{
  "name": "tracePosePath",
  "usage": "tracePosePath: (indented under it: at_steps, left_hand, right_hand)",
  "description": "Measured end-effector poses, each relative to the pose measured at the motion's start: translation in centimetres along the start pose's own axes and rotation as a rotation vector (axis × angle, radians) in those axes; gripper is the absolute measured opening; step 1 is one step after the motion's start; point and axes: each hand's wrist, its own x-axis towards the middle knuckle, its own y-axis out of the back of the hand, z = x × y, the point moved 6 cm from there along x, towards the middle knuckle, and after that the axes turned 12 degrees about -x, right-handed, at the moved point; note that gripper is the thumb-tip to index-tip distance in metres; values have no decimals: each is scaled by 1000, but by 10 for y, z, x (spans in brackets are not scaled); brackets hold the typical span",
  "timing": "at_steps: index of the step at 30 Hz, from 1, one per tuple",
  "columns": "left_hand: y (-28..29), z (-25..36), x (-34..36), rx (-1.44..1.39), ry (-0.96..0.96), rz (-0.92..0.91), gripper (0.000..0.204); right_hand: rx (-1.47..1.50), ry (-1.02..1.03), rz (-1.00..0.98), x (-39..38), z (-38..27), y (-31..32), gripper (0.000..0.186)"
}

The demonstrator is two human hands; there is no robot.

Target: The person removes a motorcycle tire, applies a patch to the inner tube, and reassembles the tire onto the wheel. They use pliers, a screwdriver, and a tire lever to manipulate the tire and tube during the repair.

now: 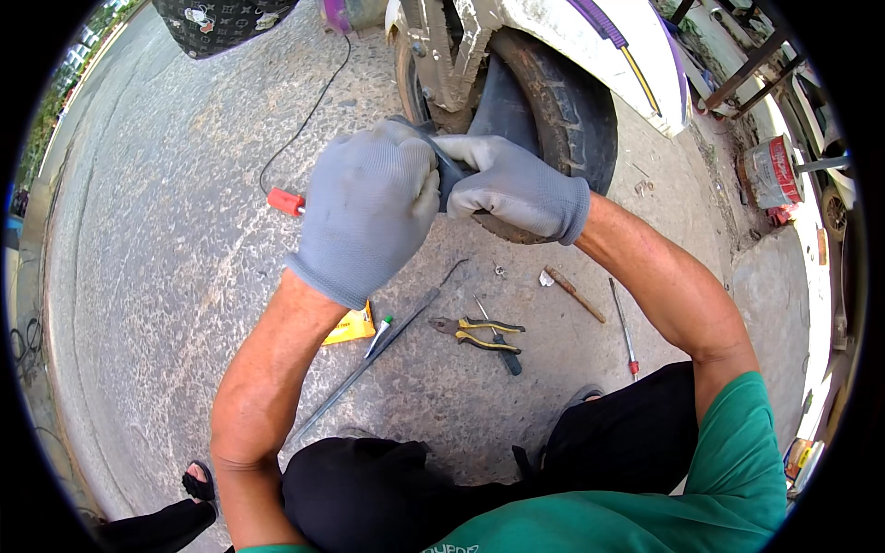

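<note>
My left hand (368, 210) and right hand (514, 189), both in grey gloves, are closed on a black rubber inner tube (442, 169), side by side in front of a wheel. The tube hangs out of the black tyre (572, 111) beneath a white and purple fender (636, 64); my hands hide part of it. Below them on the concrete lie yellow-black pliers (484, 341), a small screwdriver (480, 308), a long grey rod (369, 355), a yellow packet (346, 327), a small tube with a green cap (378, 336), a wooden-handled tool (573, 293) and a red-handled screwdriver (633, 359).
A red plug-like object (286, 201) on a wire lies left of my hands. A patterned bag (212, 23) is at the top left. A bucket (771, 171) and metal bars stand at the right. Another person's sandalled foot (198, 482) is at the lower left.
</note>
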Motion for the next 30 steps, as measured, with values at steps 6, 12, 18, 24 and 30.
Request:
tracePosePath:
  at_steps: [6, 12, 18, 24, 30]
  left_hand:
    - [13, -3, -7, -87, 161, -13, 10]
    - [36, -34, -9, -220, 289, 186, 20]
    - [21, -65, 11, -267, 439, 175, 33]
    - [-3, -80, 16, -413, 530, 183, 39]
    - [-31, -107, 16, -402, 551, 214, 43]
  right_hand:
    - [39, -40, -17, -4, -9, 1, 46]
    - [77, -45, 0, -4, -7, 1, 59]
    - [99, -36, -28, 1, 1, 0, 61]
    - [113, -1, -4, 0, 1, -2, 59]
    - [93, 15, -24, 1, 3, -2, 56]
